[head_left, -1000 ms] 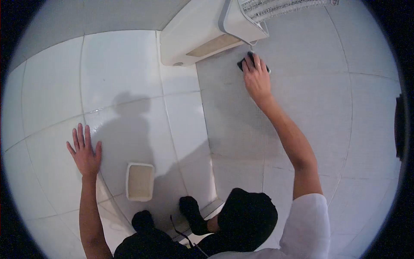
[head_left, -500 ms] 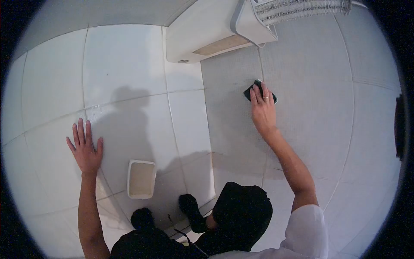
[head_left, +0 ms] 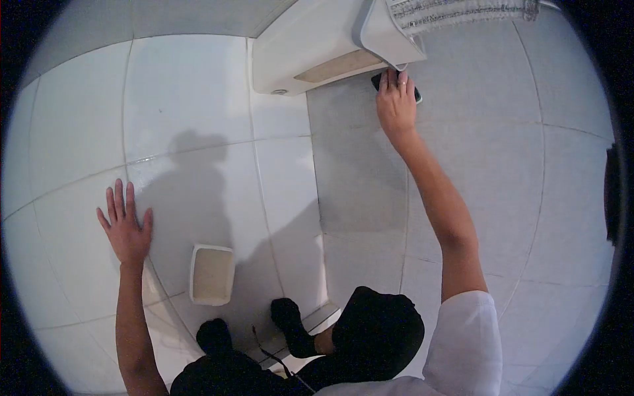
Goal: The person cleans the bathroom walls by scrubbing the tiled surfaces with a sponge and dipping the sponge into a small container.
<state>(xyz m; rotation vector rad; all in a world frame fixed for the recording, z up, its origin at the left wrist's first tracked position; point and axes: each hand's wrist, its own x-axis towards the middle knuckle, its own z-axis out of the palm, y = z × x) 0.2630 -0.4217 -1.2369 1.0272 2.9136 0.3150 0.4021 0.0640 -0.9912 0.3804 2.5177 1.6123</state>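
My right hand [head_left: 396, 109] holds a dark green scouring sponge [head_left: 376, 80] down against the grey tiled surface [head_left: 475, 171]. The fingers hide most of the sponge; its dark corners and a pale edge show at the sides. This hand is just below the corner of the white fixture [head_left: 304, 39]. Over on the left, my left hand [head_left: 127, 234] lies flat with spread fingers on the white tiles [head_left: 191, 86], and holds nothing. A small rectangular white tub [head_left: 193, 277] with a beige inside stands to the right of that hand's wrist.
A grey, fringed fabric piece [head_left: 462, 14] hangs at the top right by the fixture. My feet in black socks [head_left: 287, 317] are near the bottom middle, beside a raised ledge [head_left: 323, 317]. A dark object [head_left: 611, 195] shows at the right edge.
My right hand has slid the sponge up the grey tiles, closer to the fixture's corner. My left hand stays flat in nearly the same place.
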